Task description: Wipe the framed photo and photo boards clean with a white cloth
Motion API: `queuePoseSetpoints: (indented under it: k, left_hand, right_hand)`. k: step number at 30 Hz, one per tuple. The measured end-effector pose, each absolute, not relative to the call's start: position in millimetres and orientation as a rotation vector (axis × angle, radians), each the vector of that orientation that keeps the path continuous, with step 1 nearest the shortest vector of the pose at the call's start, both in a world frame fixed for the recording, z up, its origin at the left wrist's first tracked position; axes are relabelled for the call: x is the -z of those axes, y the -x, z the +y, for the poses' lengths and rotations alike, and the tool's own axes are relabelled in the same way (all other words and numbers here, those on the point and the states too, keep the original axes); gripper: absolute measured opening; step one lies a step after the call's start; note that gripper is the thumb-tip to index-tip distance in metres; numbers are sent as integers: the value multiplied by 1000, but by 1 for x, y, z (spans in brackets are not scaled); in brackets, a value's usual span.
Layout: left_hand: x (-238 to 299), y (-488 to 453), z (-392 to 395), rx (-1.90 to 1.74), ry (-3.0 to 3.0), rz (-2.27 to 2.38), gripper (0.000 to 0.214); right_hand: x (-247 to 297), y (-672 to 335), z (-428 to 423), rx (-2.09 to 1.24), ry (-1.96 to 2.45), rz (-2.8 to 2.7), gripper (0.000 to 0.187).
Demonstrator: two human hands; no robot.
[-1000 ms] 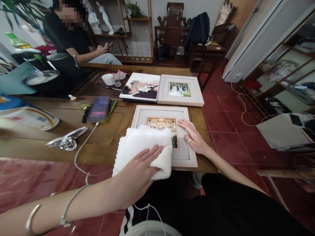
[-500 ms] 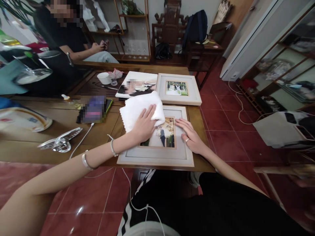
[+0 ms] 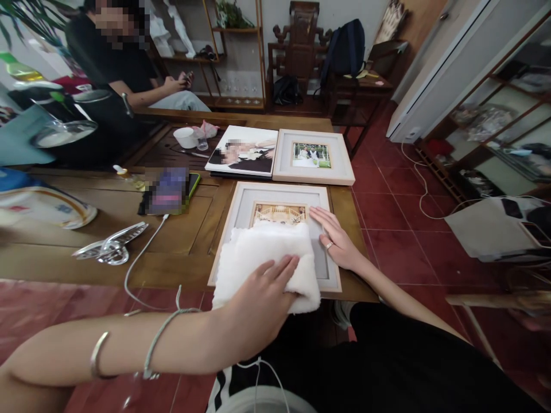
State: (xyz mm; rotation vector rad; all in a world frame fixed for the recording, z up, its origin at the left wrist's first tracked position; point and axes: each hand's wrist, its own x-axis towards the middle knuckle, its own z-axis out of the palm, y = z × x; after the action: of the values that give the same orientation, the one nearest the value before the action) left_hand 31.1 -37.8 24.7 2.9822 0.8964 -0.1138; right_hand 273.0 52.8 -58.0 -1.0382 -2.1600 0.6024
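Note:
A white fluffy cloth (image 3: pixel 267 252) covers the lower part of a picture frame (image 3: pixel 230 229) lying flat at the table's front edge. Over the cloth's near side, my left hand (image 3: pixel 262 304) presses with bent fingers and grips it; my thumb is hidden. My right hand (image 3: pixel 338 244) rests on the frame's right border, fingers stretched out and holding nothing. The upper strip of the framed photo (image 3: pixel 279 212) shows above the cloth.
Behind lie a second framed photo (image 3: pixel 313 155) and a photo panel (image 3: pixel 245 150). On the left are a charging phone (image 3: pixel 167 192), a silver winged ornament (image 3: pixel 111 244), a small bottle (image 3: pixel 129 176) and a white cup (image 3: pixel 186 137). A person (image 3: pixel 124 63) sits across the table.
My left hand has drawn the cloth from the frame's upper left down over its near edge, uncovering the top of the photo. My right hand stays on the right border.

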Motion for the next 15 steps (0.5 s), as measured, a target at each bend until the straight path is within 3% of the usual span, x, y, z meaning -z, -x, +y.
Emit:
queuePoseSetpoints:
  k: [9, 15]
  left_hand:
    - [-3, -49, 51, 7, -2986, 1270, 33]
    - [5, -69, 50, -33, -3023, 1156, 39]
  right_hand:
    - [57, -274, 54, -603, 1008, -2186, 55]
    - [59, -274, 53, -642, 1034, -2117, 53]
